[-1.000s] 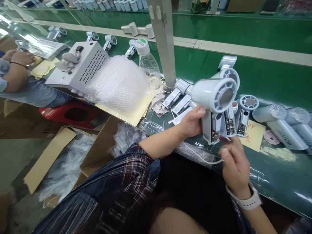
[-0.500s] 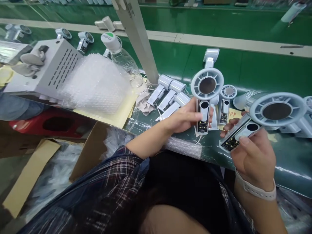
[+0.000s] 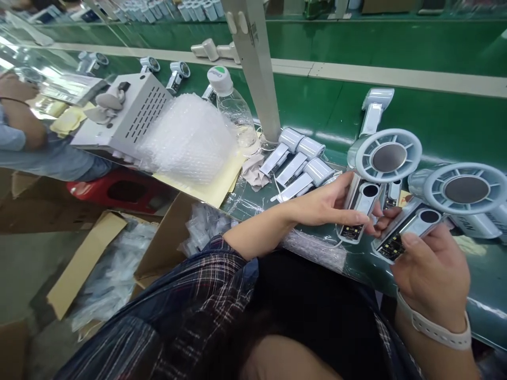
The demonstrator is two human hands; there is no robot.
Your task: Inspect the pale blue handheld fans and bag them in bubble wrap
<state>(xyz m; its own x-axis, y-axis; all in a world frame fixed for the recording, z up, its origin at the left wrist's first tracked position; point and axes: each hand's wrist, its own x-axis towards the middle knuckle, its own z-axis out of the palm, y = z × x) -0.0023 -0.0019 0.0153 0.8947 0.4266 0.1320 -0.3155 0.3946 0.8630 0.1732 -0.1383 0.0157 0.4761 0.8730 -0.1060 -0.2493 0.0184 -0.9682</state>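
Note:
My left hand is closed round the handle of a light-blue handheld fan, its thumb lying across the open handle where a circuit board shows. To the right, my right hand grips a second light-blue fan by its handle, thumb on the handle's front near the board. Both fans have round ringed heads with dark centres facing up. The two handles are close together at their lower ends. Behind my left hand, one more fan lies on the green bench.
Several blue fans lie left of my hands, beside crumpled paper. Further left are bubble wrap, a clear bottle, a metal post and a grey vented box. Another person's arm shows at far left.
The view has shifted left, bringing another person's arm into sight. My left hand has brought its fan nearer to the fan in my right hand, and that fan's head has tilted right.

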